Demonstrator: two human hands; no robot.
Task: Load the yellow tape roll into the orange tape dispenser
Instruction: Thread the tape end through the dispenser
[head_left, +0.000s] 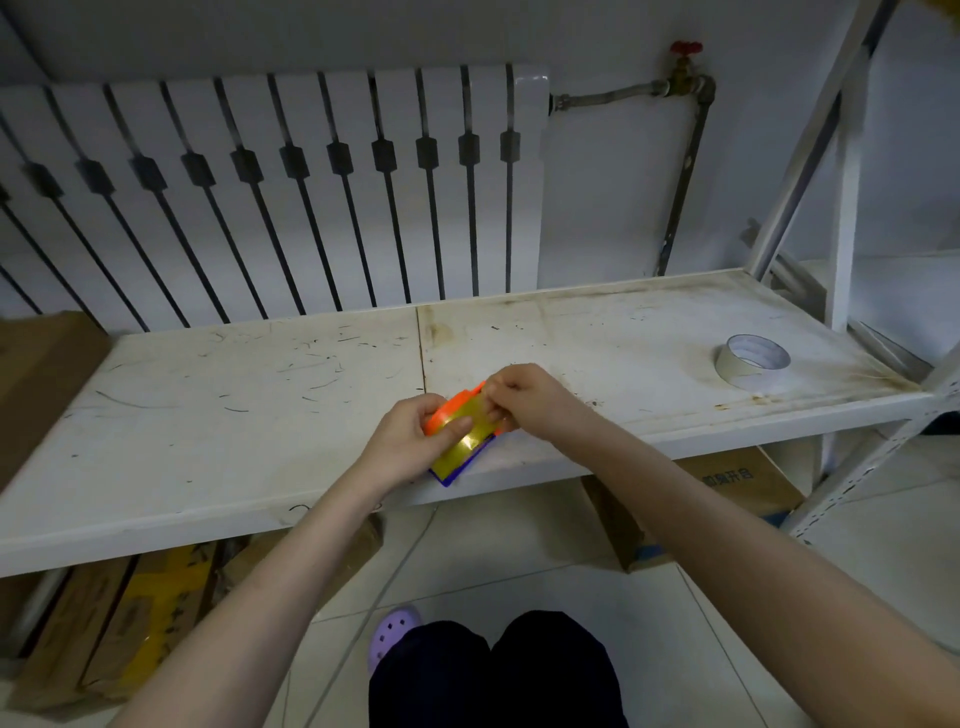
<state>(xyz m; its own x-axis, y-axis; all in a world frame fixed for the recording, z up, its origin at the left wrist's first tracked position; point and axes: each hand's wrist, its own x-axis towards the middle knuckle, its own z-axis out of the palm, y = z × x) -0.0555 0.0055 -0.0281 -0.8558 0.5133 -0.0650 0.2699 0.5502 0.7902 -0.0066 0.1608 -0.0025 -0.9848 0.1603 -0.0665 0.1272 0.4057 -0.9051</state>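
Scuffed white shelf (234, 415) fronts a radiator (405, 109); at its front edge I see the left grip (408, 447) curled round the orange tape dispenser (460, 406), right grip (530, 400) pinching yellow tape (462, 447) stretched across it.

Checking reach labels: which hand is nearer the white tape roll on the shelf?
Right. The right hand is left of the white tape roll, apart; left hand farther left.

Dim, cool light; perhaps wide-angle edge bending.
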